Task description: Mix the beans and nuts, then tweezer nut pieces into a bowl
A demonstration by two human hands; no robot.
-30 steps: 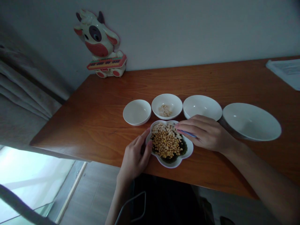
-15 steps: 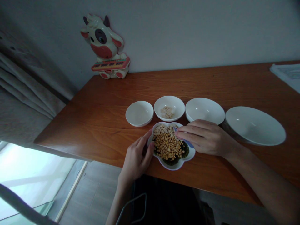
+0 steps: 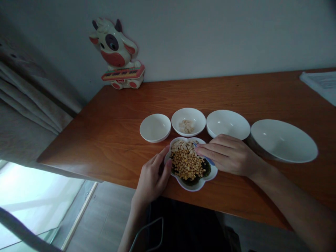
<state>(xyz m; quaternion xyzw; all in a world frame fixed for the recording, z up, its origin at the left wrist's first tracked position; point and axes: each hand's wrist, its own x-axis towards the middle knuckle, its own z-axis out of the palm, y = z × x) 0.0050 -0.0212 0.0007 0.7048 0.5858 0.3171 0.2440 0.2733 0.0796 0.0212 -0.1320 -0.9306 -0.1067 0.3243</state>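
A white flower-shaped dish (image 3: 195,187) sits near the table's front edge. It holds pale flat seeds (image 3: 181,145) at the back, yellow split beans (image 3: 187,163) in the middle and small dark green beans (image 3: 190,182) at the front and right. My left hand (image 3: 152,176) grips the dish's left rim, thumb on the near side. Over the dish's right part, my right hand (image 3: 231,154) is closed on a thin blue tool (image 3: 210,161), mostly covered by the fingers. Its tip is by the pale seeds. Behind the dish, a white bowl (image 3: 199,120) contains several pale seeds.
In the same row stand a small white bowl (image 3: 154,127) on the left, a larger one (image 3: 228,123) behind my right hand and the largest (image 3: 285,140) at right. A cow-shaped toy keyboard (image 3: 122,57) is at the back left of the wooden table (image 3: 105,133).
The whole view has shifted very slightly. Both hands keep almost the same positions at the dish.
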